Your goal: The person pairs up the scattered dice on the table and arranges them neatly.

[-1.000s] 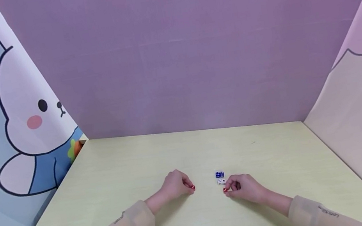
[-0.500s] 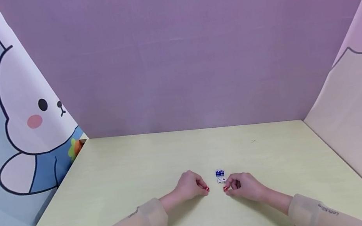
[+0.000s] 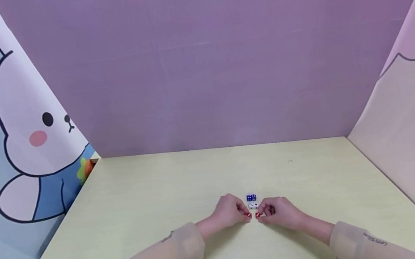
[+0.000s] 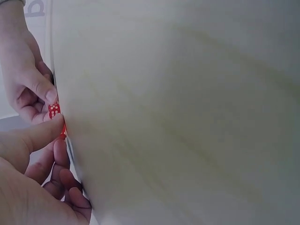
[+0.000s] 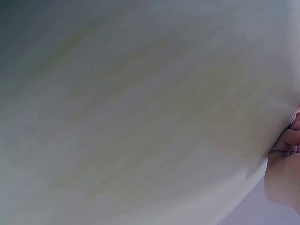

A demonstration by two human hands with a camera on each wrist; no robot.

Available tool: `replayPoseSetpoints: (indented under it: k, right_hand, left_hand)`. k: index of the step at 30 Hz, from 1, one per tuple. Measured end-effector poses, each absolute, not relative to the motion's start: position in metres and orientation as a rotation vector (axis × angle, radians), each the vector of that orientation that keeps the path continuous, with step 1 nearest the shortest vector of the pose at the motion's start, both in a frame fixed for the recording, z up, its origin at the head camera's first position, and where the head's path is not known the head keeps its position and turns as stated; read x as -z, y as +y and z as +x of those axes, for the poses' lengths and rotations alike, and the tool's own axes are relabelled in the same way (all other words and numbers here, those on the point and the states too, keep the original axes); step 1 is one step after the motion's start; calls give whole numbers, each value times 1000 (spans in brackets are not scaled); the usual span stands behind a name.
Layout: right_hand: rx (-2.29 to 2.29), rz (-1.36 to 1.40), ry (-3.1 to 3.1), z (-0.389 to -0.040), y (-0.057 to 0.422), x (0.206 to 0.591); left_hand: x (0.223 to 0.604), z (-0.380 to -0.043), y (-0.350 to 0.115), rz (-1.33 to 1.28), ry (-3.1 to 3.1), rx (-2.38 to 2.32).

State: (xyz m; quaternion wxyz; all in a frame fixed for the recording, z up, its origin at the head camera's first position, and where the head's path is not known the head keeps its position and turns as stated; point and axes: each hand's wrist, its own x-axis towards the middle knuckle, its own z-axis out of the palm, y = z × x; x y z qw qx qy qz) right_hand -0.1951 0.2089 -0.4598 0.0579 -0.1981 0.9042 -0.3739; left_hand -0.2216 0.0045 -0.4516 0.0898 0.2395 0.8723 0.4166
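In the head view my left hand (image 3: 230, 210) pinches a red die (image 3: 249, 215) between thumb and fingertips, low at the tabletop. My right hand (image 3: 282, 213) holds another red die (image 3: 258, 215) the same way, a small gap from the first. Just beyond the red dice sit white dice (image 3: 253, 206) side by side, and behind those a pair of blue dice (image 3: 251, 197). The left wrist view shows white pips on a red die (image 4: 53, 109) between the fingers of both hands. Only part of a hand (image 5: 288, 164) enters the right wrist view at its edge.
The pale yellow table (image 3: 151, 183) runs back to a purple backdrop (image 3: 196, 58). Printed cloth panels stand on both sides, a cartoon rabbit (image 3: 40, 128) on the left one. A small dark mark (image 3: 289, 161) lies on the tabletop behind the dice.
My left hand has moved right with its red die, from well apart to close beside the right hand's die. The right hand and the blue and white dice have stayed put.
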Motion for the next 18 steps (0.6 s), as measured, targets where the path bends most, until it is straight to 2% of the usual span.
replayPoseSetpoints:
  k: [18]
  right_hand:
    - [1109, -612, 2746, -198, 212, 468]
  left_hand:
    - [456, -221, 16, 711, 2623, -1231]
